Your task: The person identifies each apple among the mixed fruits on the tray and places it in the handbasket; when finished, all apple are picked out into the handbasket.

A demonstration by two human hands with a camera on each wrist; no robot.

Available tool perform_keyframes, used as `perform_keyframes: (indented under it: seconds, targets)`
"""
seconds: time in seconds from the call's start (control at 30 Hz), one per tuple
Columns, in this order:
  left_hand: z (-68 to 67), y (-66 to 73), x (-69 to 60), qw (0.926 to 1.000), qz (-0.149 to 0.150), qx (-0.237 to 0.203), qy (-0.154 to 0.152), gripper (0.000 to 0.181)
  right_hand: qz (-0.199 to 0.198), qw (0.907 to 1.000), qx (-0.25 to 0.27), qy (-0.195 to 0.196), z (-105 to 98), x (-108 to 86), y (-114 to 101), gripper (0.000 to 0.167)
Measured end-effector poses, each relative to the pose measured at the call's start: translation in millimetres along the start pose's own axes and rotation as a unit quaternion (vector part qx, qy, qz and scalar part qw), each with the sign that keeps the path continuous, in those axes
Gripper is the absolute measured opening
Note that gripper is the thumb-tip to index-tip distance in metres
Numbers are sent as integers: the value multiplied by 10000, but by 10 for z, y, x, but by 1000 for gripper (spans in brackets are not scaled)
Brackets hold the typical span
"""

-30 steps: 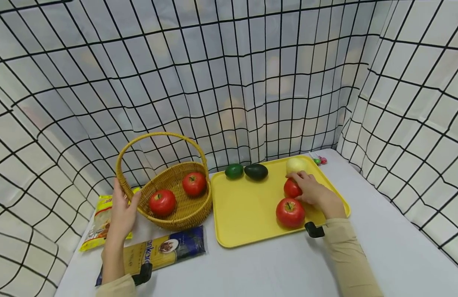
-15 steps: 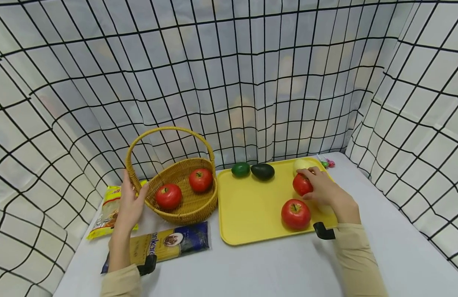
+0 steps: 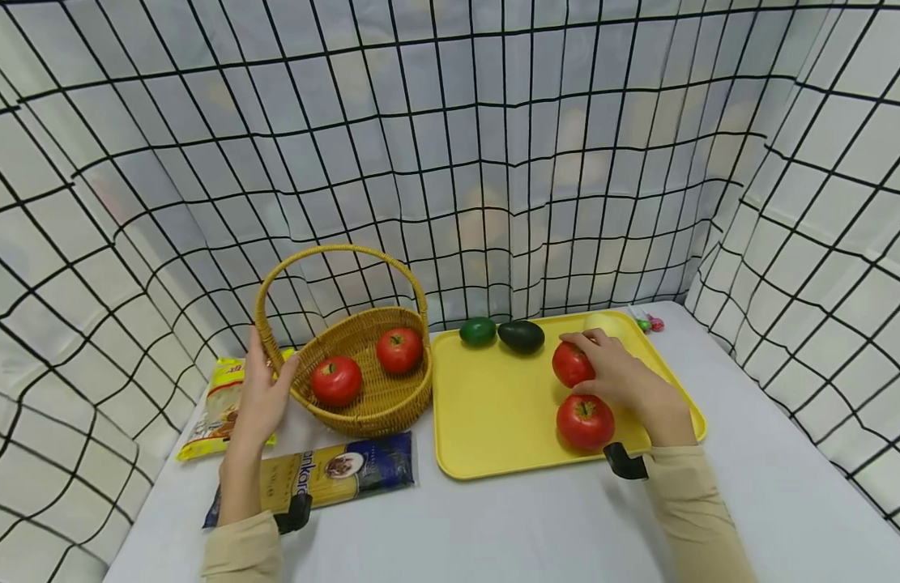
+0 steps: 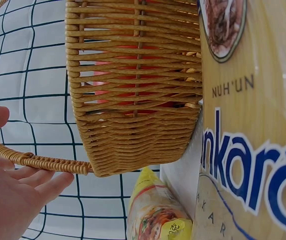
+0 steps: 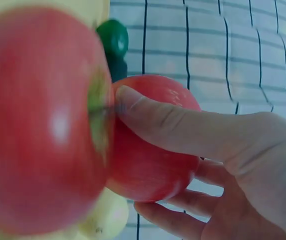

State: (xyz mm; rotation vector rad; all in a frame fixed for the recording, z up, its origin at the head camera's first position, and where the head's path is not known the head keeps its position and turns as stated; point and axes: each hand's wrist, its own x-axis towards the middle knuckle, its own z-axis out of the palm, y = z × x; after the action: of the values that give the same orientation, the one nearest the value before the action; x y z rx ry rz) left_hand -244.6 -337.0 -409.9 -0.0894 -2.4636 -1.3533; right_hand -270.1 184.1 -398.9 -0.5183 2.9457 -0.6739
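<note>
A red apple (image 3: 570,366) is gripped between the thumb and curled fingers of the right hand (image 3: 624,379), over the yellow tray (image 3: 486,413). Lifting it seems the step in hand; the next move should clear the nearer apple (image 3: 585,423). The left hand (image 3: 263,398), fingers extended, touches the basket handle (image 3: 262,314).

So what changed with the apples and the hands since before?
The right hand moved a round shiny red apple left over the yellow rectangular tray, towards the golden woven basket. Nothing was let go. The left hand stayed at the arched handle, and the second round red apple on the tray stayed put.
</note>
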Motion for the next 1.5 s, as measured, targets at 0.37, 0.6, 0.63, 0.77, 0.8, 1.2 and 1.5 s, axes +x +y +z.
perform_keyframes:
  seconds: [0.37,0.6,0.63,0.77,0.8,1.2,1.5]
  targets:
    - [-14,41,44,9998,180,-87,-30,84,-320,9991,58,-261,160,45,-438,77]
    - [-84,53,61,9999,129,74,-1,84,-898,9946,306,-423,336,100,-813,78]
    - [-104,55,61,9999,130,84,21,84,-1038,9930,330,-449,369,119,-873,77]
    - [-158,72,71,9998,148,56,97,83,-1498,9868,333,-522,480,184,-1121,77]
    - [-159,77,78,9998,157,38,102,83,-1563,9858,318,-518,500,200,-1179,76]
    - [-86,58,20,10000,-69,56,30,84,-2064,9759,-524,-480,547,659,-1911,83]
    - [-16,19,-31,9996,-245,121,-25,85,-1755,9569,-1772,-1489,744,1135,-2381,88]
